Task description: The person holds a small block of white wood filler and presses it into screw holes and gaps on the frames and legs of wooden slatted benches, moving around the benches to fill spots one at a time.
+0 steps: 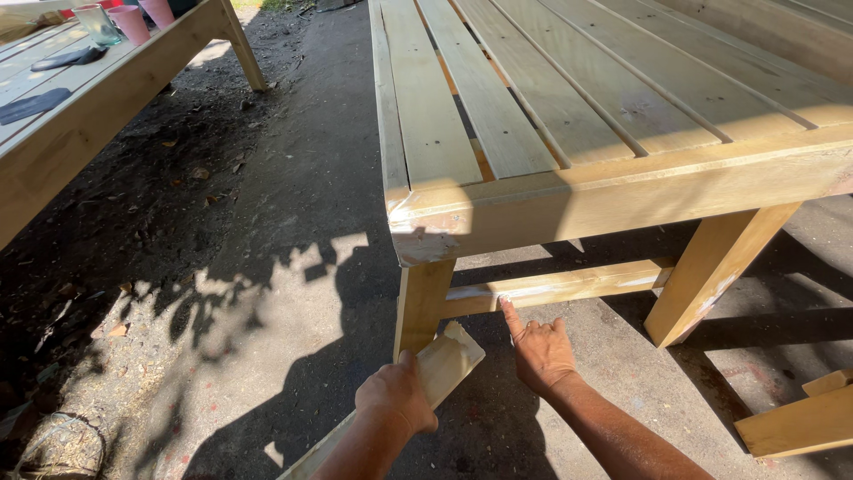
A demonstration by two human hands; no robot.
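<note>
My left hand (397,394) grips a flat pale wooden strip (447,360) whose far end rests near the foot of the wooden table's front left leg (421,302). My right hand (539,348) holds nothing; its index finger points up and touches the low crossbar (569,284) between the front legs, where pale filler is smeared. The slatted tabletop (569,98) stretches away above both hands.
A second wooden table (80,116) stands at the left with pink cups (133,22), a glass (96,24) and dark flat items on it. Bare dirt and concrete lie between the tables. Loose wood pieces (800,422) rest at the lower right.
</note>
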